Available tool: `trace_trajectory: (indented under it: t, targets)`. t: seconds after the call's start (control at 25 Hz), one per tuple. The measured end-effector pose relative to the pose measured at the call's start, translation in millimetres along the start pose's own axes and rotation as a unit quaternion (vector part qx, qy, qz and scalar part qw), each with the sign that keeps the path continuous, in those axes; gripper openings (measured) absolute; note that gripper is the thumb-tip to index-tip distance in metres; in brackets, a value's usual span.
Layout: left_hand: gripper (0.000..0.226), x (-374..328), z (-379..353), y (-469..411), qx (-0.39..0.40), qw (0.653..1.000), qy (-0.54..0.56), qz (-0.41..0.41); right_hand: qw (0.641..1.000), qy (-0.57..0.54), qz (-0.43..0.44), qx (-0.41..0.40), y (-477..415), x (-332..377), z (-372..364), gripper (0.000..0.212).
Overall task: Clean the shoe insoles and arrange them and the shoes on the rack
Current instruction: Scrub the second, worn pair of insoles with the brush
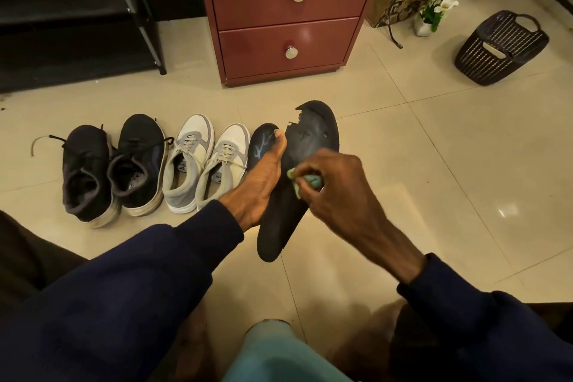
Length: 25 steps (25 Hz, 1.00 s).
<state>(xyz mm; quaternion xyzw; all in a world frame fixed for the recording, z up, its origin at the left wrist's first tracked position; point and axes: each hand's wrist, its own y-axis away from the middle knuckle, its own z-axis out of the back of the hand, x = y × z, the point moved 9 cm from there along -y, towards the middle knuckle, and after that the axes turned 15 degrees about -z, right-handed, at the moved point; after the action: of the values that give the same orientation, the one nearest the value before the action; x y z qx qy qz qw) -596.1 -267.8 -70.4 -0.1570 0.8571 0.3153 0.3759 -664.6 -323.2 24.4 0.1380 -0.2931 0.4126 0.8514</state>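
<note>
Cleaning is under way. The left hand (263, 183) grips the torn dark insole (313, 136) from its left edge, thumb extended along it. The right hand (335, 189) pinches a bunched green cloth (310, 181) against the insole's middle. Wiping onward to the ragged toe probably calls for light pressure.

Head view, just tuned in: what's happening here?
A person is cleaning a torn insole: the left hand holds it up while the right hand rubs it with a green cloth. A second insole shows beside the left hand; whether it is held too is unclear. Two pairs of shoes stand on the floor, not yet on the rack.
</note>
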Motion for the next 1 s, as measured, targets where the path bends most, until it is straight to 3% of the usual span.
trace_trajectory:
  t: [0.12, 0.2, 0.44, 0.6, 0.8, 1.0]
  targets:
    - [0.055, 2.5, -9.9, -1.9, 0.025, 0.999, 0.041, -0.003, 0.993, 0.026, -0.089, -0.078, -20.9, -31.2, 30.3, 0.011]
    - [0.045, 1.3, -17.0, 2.5, 0.030, 0.998, 0.056, 0.007, 0.990, 0.009, -0.102, -0.097, -20.6, -35.7, 32.1, 0.013]
    - [0.055, -2.8, -6.0, 6.2, 0.006, 0.999, 0.042, 0.000, 0.999, -0.046, -0.007, 0.019, 9.4, 4.8, -2.2, 0.013]
    - [0.051, -5.0, -15.3, 5.5, 0.016, 0.997, 0.079, -0.003, 0.992, -0.044, -0.064, -0.096, -12.3, -21.6, 30.1, 0.010]
    - [0.056, -7.5, -6.6, 4.8, -0.009, 0.997, 0.081, -0.010, 0.996, -0.086, 0.008, 0.037, 11.8, 16.5, -0.8, 0.012]
    - [0.053, -6.7, -15.3, 6.6, 0.022, 0.996, 0.084, -0.001, 0.995, -0.013, -0.035, -0.096, -9.8, -11.0, 29.2, 0.013]
